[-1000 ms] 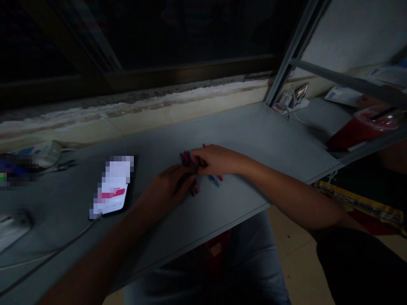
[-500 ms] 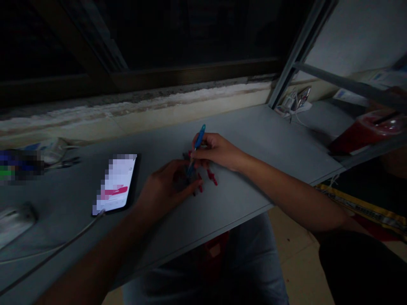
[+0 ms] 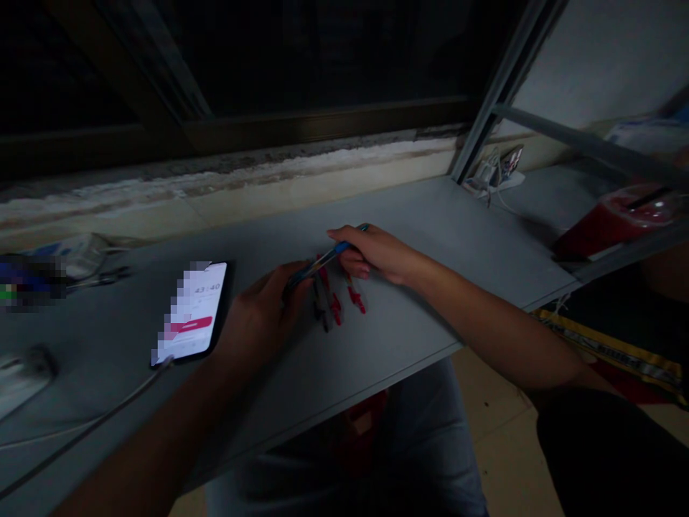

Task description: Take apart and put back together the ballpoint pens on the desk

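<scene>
A: Where is the blue pen (image 3: pixel 323 260) sitting?
B: It is being held just above the counter (image 3: pixel 430 230), slanting between the two hands. The right hand (image 3: pixel 380 255) is pinching its upper end; the left hand (image 3: pixel 263 305) is gripping the lower end with curled fingers.
A: And beneath it?
B: Red pens (image 3: pixel 334 305) are lying on the counter just under it; a lit phone (image 3: pixel 194 312) is resting to the left, near the left hand.

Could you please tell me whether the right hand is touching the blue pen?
Touching. The head view shows the right hand pinching the far end of the blue pen, held above the red pens on the desk.
</scene>
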`<state>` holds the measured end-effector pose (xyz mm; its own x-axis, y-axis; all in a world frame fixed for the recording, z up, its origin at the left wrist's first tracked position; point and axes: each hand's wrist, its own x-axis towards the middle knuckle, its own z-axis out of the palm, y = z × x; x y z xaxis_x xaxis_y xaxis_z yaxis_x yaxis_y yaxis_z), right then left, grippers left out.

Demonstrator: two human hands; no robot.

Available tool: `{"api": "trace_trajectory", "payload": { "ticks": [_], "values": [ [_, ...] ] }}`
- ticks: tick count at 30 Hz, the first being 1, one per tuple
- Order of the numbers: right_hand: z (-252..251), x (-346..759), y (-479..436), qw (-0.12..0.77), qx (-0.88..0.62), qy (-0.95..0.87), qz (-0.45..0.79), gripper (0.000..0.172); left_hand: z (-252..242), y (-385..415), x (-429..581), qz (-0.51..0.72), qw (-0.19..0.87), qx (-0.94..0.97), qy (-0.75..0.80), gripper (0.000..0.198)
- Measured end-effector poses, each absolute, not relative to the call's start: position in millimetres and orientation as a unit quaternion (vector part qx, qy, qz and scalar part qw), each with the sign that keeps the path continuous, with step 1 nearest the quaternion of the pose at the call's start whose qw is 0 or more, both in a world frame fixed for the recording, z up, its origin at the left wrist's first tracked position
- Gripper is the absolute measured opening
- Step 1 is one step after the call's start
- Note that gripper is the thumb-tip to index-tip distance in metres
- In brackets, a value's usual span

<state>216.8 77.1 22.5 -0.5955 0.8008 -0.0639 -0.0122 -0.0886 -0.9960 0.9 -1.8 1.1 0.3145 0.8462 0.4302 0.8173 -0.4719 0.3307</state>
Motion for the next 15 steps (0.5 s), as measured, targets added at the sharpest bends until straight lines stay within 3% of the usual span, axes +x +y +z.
{"api": "trace_trajectory", "payload": {
  "ticks": [8,15],
  "values": [
    [19,224,86,0.306,-0.234,-0.696,0.606,0.062,9,-2,7,0.262,0.123,0.808,0.513,0.035],
    [22,233,93,0.289,-0.184,-0.766,0.543,0.041,7,0,5,0.263,0.176,0.809,0.495,0.036]
  ]
}}
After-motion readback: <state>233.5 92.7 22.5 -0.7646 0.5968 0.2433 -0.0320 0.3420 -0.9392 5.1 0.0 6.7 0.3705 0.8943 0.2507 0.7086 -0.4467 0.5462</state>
